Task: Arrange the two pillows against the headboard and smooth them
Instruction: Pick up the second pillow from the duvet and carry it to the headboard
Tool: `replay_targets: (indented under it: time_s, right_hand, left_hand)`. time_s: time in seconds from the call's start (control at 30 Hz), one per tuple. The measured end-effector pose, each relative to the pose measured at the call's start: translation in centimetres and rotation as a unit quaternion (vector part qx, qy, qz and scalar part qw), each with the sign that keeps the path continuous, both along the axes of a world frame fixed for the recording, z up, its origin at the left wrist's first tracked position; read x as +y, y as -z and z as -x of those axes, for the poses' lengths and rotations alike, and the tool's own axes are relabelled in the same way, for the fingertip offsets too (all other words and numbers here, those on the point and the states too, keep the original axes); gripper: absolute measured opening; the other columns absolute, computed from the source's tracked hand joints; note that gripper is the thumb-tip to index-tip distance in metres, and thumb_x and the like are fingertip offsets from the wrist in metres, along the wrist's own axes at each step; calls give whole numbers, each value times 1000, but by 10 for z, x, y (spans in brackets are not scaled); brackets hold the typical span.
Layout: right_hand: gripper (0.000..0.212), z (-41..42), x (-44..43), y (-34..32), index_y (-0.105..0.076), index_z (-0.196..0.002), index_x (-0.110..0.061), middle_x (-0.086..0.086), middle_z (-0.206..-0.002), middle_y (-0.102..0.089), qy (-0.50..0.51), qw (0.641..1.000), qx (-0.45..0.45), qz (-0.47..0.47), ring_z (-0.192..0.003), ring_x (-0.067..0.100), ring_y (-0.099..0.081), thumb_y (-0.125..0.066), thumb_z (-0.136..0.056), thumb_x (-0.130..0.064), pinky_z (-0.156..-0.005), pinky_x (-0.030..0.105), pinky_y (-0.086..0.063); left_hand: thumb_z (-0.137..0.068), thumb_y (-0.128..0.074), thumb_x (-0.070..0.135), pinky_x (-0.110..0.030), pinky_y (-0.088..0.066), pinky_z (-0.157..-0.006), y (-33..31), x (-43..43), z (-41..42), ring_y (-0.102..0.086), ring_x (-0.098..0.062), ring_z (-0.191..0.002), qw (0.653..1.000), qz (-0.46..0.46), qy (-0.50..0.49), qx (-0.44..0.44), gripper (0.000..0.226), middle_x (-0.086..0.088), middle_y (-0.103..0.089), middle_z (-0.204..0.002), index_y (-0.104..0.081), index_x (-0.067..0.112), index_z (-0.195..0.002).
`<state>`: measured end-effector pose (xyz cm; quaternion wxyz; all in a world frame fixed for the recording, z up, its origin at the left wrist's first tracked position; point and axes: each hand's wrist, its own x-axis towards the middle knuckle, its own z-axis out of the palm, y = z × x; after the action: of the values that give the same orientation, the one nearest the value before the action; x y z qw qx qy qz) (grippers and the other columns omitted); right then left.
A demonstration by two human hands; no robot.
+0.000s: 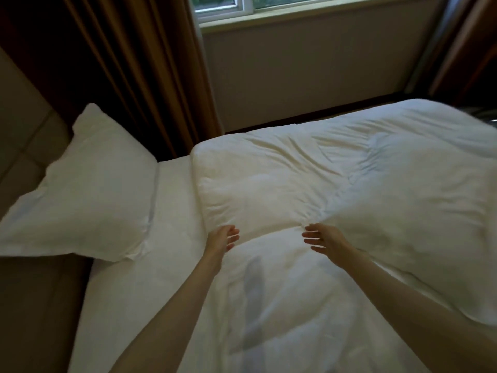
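Observation:
One white pillow (pixel 88 192) lies at the left end of the bed, leaning against the beige padded headboard (pixel 18 125). I cannot make out a second pillow as a separate thing. A thick white duvet (pixel 349 184) covers the rest of the bed, and its puffy top end bulges in the middle. My left hand (pixel 223 236) and my right hand (pixel 320 238) are both stretched out at the near edge of that bulge, palms facing each other, fingers apart, holding nothing.
A strip of white bedsheet (pixel 174 200) shows between the pillow and the duvet. Brown curtains (pixel 129 63) hang behind the bed's far side, beside a window (pixel 269 6) and a pale wall. The brown bed frame edge (pixel 37 305) is at the lower left.

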<state>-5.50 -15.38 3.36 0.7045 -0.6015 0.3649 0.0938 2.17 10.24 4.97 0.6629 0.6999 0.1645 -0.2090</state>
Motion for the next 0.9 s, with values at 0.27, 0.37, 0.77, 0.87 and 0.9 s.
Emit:
replay_targets:
  time_s: [0.27, 0.37, 0.77, 0.87, 0.9]
  right_hand:
    - [21, 24, -123, 7, -61, -107, -6, 16, -104, -64, 120, 993, -13, 5, -82, 24, -60, -50, -92, -15, -79, 35, -45]
    - [19, 35, -158, 10, -59, -106, -8, 16, -105, -63, 143, 990, -11, 1, -81, 22, -59, -48, -93, -16, -70, 29, -43]
    - [13, 104, -317, 36, -58, -99, -8, 7, -85, -58, 335, 940, 11, 60, -72, 15, -52, -52, -90, -14, -70, 32, -42]
    - [8, 118, -348, 52, -57, -95, -10, 7, -87, -55, 383, 920, 34, 80, -73, 17, -51, -55, -89, -15, -66, 31, -43]
    - [9, 122, -358, 59, -57, -96, -10, 9, -90, -55, 395, 913, 42, 88, -78, 20, -52, -55, -88, -15, -69, 33, -43]
  left_hand:
    - [-96, -46, 13, -28, -47, -71, 4, -143, -6, -64, -24, -90, 997, -27, 73, -13, 26, -14, -66, -103, -62, -1, -112]
    - [-96, -46, 14, -28, -48, -73, 5, -181, -10, -64, -25, -93, 994, -33, 98, -18, 28, -13, -67, -104, -62, -2, -113]
    - [-95, -46, 20, -36, -47, -89, 40, -354, -34, -64, -25, -103, 963, -92, 249, -41, 29, -12, -68, -111, -62, 5, -115]
    - [-95, -45, 19, -38, -47, -92, 52, -389, -44, -62, -24, -103, 954, -108, 275, -55, 28, -13, -66, -118, -61, 7, -115]
    - [-95, -45, 18, -39, -46, -94, 58, -400, -48, -62, -23, -102, 950, -117, 284, -58, 27, -13, -65, -120, -61, 8, -114]
